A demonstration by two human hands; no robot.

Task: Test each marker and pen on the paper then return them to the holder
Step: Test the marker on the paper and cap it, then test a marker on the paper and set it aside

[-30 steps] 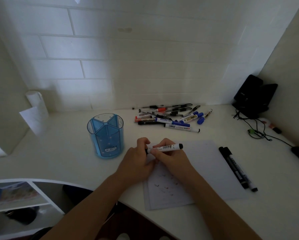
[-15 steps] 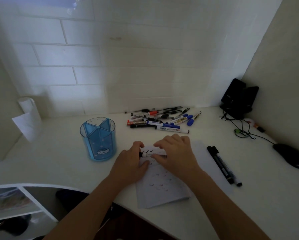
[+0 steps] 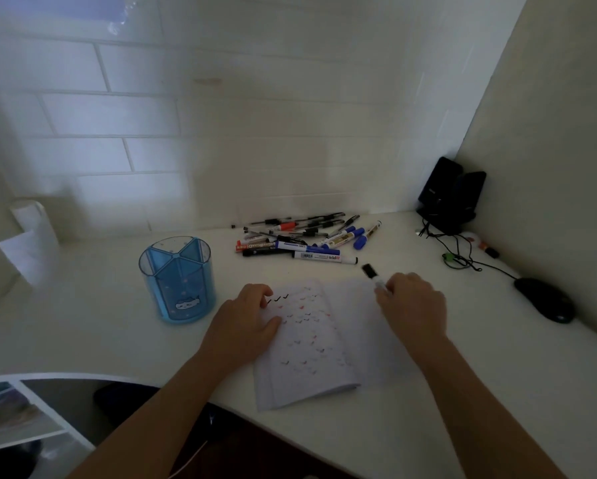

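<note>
My right hand (image 3: pixel 411 305) grips a white marker (image 3: pixel 373 274) whose black end sticks out up and to the left, above the right part of the paper (image 3: pixel 311 368). Red and black tick marks cover the sheet. On its left edge rests my left hand (image 3: pixel 248 319), fingers loosely bent and thumb spread, with nothing visible in it. Left of the paper stands the blue divided holder (image 3: pixel 178 281), with no pens showing in it. A pile of several pens and markers (image 3: pixel 307 236) lies behind the paper near the wall.
A black mouse (image 3: pixel 546 299) lies at the right, its cable (image 3: pixel 463 261) running to two black speakers (image 3: pixel 449 195) in the corner. A white paper roll (image 3: pixel 31 229) stands at the far left. The curved desk edge and a shelf (image 3: pixel 13 416) are at lower left.
Both hands held the marker together over the paper. Now my right hand has carried it off to the right alone, and my left hand stays on the sheet, uncovering black ticks.
</note>
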